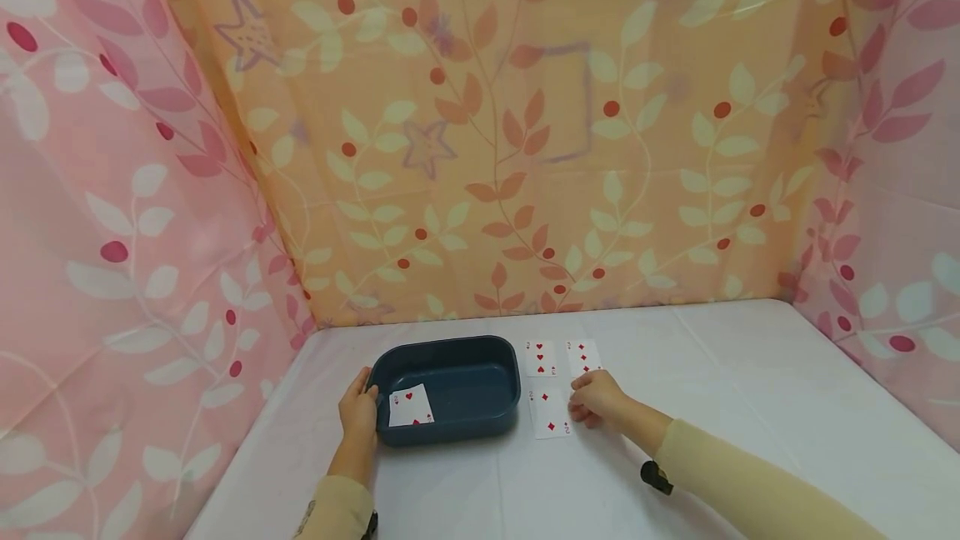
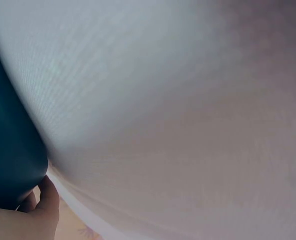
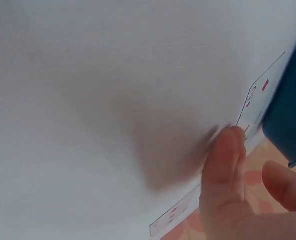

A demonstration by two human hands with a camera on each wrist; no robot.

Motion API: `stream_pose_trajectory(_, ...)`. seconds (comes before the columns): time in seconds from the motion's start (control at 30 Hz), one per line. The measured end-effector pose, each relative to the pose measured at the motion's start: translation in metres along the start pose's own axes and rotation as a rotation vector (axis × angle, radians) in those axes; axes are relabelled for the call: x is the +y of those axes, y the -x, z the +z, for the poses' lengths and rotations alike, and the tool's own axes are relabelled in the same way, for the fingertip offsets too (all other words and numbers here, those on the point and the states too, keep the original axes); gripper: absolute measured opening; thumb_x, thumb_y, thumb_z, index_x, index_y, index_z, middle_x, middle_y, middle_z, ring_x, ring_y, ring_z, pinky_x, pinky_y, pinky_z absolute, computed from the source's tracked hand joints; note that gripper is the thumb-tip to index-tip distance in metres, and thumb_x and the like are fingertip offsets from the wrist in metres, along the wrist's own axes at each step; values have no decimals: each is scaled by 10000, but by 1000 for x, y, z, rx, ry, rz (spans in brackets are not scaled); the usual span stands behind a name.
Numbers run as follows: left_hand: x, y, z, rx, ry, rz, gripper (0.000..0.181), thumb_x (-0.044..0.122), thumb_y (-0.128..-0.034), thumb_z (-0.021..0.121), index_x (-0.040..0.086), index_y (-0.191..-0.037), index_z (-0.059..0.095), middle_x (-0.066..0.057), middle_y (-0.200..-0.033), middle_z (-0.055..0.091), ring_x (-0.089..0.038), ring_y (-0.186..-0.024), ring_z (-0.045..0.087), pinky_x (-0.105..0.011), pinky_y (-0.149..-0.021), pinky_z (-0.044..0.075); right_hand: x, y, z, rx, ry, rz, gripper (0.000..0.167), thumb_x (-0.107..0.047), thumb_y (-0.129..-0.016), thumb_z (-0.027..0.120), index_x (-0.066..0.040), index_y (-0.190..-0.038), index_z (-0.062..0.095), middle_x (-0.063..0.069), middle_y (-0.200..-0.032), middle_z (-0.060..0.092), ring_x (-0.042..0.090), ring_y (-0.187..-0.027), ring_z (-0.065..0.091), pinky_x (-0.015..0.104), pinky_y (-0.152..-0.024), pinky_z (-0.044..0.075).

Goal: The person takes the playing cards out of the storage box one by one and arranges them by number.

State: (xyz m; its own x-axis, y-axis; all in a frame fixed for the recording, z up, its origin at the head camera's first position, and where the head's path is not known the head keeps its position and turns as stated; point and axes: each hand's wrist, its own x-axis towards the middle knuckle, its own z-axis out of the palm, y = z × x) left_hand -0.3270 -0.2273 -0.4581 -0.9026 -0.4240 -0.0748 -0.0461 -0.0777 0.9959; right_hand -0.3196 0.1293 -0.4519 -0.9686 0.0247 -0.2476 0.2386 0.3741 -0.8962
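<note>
A dark blue rectangular basin (image 1: 450, 433) stands on the table, and my left hand (image 1: 358, 413) grips its left end, thumb at the rim. In the left wrist view the fingers (image 2: 49, 197) bend against the basin's blue wall (image 2: 13, 135). One playing card with red pips (image 1: 410, 405) lies inside the basin. My right hand (image 1: 600, 400) touches the right edge of a two of diamonds (image 1: 550, 415), which lies flat beside the basin. Its fingers (image 3: 222, 160) are fairly straight in the right wrist view, with the thumb (image 3: 283, 185) held apart.
Behind the two of diamonds lie a three of hearts (image 1: 540, 358) and a three of diamonds (image 1: 582, 355), the latter partly covered by my right hand. A white cloth (image 1: 720, 373) covers the table. Patterned curtains (image 1: 495, 107) rise behind it and at both sides.
</note>
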Motion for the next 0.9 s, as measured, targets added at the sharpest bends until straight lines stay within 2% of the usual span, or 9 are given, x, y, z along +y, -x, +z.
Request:
stream_pose_trajectory(0.13, 1, 0, -1, 1, 4, -3, 495, -32, -1018, 334, -19, -1506, 252, -196, -1553, 238, -321, -1449, 184, -425, -1167, 158, -4, -1, 7, 22, -18, -60, 282, -20, -896, 580, 96, -1152, 561, 104, -797, 661, 178, -566, 592, 249, -489, 466)
stream_pose_trajectory(0.3, 0, 1, -2, 5, -11, -1, 494, -33, -1016, 334, -21, -1504, 260, -195, -1552, 239, -326, -1453, 172, -433, -1170, 153, -19, 0, 22, 4, -164, -178, 271, -1, -903, 562, 97, -1155, 581, 133, -810, 686, 196, -631, 649, 286, -580, 554)
stream_pose_trajectory(0.43, 0, 0, -3, 8, -23, -7, 491, -28, -1018, 334, -15, -1505, 269, -193, -1553, 246, -329, -1452, 179, -438, -1169, 162, -32, 4, 35, -56, -295, -238, 274, 15, -917, 545, 118, -1170, 563, 136, -796, 679, 188, -646, 656, 309, -629, 582)
stream_pose_trajectory(0.57, -1, -1, -2, 12, -21, -2, 491, -34, -1015, 345, -18, -1501, 276, -204, -1546, 256, -339, -1444, 201, -440, -1165, 173, -41, 5, 49, -118, -380, -276, 287, 17, -930, 548, 122, -1198, 547, 100, -790, 673, 158, -653, 658, 291, -647, 581)
stream_pose_trajectory(0.77, 0, -1, -2, 7, -19, 9, 494, -46, -1006, 355, -33, -1494, 280, -209, -1543, 260, -345, -1441, 204, -440, -1169, 162, -51, 4, 73, -215, -447, -348, 315, 16, -938, 557, 136, -1226, 516, 116, -846, 685, 139, -692, 670, 297, -688, 585)
stream_pose_trajectory(0.9, 0, -1, -1, 2, -14, 6, 496, -49, -1006, 354, -35, -1495, 273, -206, -1547, 252, -344, -1445, 190, -441, -1171, 152, -56, 3, 89, -278, -450, -377, 321, 21, -943, 556, 133, -1239, 505, 142, -882, 691, 135, -716, 675, 315, -711, 584)
